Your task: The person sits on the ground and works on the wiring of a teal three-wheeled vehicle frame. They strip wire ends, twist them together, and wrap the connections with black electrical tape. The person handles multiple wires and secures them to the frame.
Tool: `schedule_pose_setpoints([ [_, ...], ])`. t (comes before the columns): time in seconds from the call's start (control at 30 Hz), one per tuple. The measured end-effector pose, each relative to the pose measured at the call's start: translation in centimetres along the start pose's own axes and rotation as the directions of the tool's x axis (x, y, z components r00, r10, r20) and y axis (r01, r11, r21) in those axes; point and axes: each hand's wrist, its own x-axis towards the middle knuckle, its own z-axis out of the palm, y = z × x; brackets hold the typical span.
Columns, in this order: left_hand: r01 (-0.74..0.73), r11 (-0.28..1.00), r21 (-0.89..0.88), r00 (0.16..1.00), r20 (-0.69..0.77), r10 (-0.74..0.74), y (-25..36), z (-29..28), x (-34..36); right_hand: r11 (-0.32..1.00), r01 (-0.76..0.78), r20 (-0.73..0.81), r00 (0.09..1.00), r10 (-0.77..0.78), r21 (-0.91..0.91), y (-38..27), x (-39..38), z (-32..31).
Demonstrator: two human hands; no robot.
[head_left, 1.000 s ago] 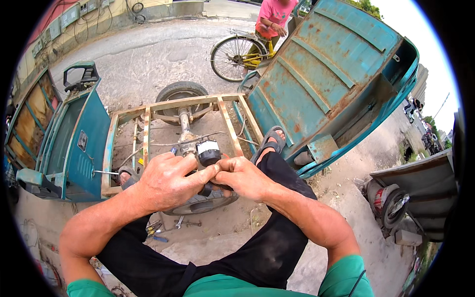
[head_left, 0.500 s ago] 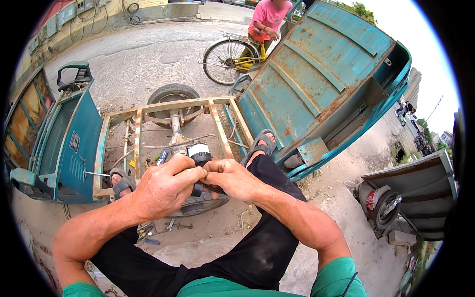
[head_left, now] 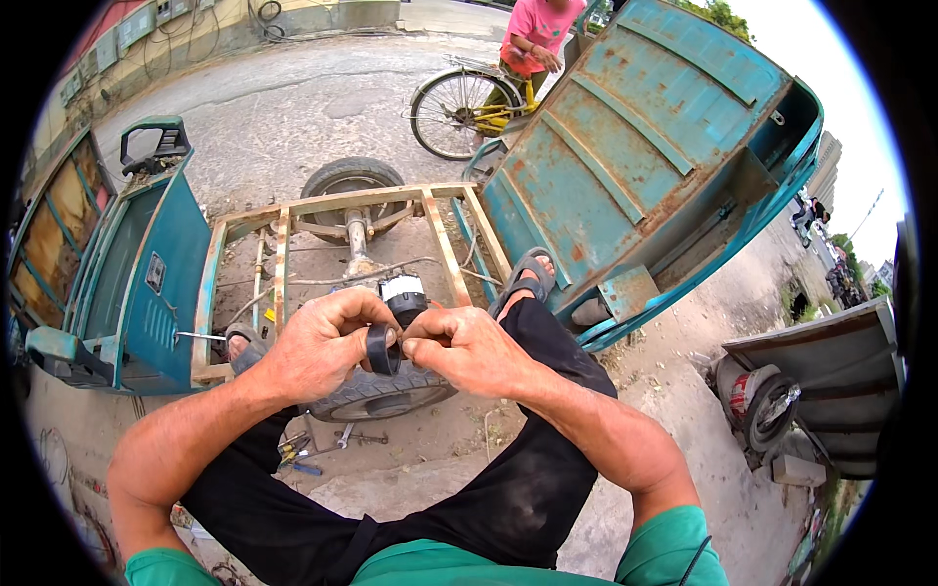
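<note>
A black ring that looks like a roll of electrical tape (head_left: 382, 353) hangs between my hands, its hollow core showing. My left hand (head_left: 318, 342) is closed, thumb and fingers pinching the roll's left side. Right beside it, my right hand (head_left: 464, 347) is closed too, its thumb and fingertips pressed together at the roll's right edge; they seem to hold the tape, though the exact grip is hidden. Just behind the hands sits the motor (head_left: 403, 295) with a silver and black housing, mounted on the axle (head_left: 358, 239) of a bare vehicle frame (head_left: 322, 202).
A near tyre (head_left: 391, 402) lies under my hands, and a far tyre (head_left: 352, 186) is beyond the frame. Wrenches (head_left: 344, 436) and other tools lie on the ground. A rusty teal cargo bed (head_left: 596, 146) leans at right. A person in pink stands by a yellow bicycle (head_left: 467, 112).
My hands have turned and lowered slightly, bringing the black roll into fuller view between them. The whole view has shifted slightly; the person's hand near the bicycle has moved a little.
</note>
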Motion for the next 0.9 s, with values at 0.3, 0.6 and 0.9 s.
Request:
schedule_pose_setpoints([
  [0.3, 0.215, 0.974, 0.075, 0.967, -0.157, -0.201, 0.8, 0.1, 0.6, 0.926, 0.294, -0.153, 0.930, -0.335, -0.237, -0.1, -0.1, 1.0],
  [0.6, 0.321, 0.910, 0.263, 0.947, -0.120, -0.299, 0.1, -0.4, 1.2, 0.925, 0.225, -0.125, 0.954, -0.274, -0.306, -0.7, 0.2, 2.0],
  [0.9, -0.110, 0.883, 0.457, 0.992, -0.001, 0.124, 1.1, -0.5, -0.3, 0.998, -0.037, -0.096, 0.995, 0.033, -0.041, 0.3, 0.7, 1.2],
])
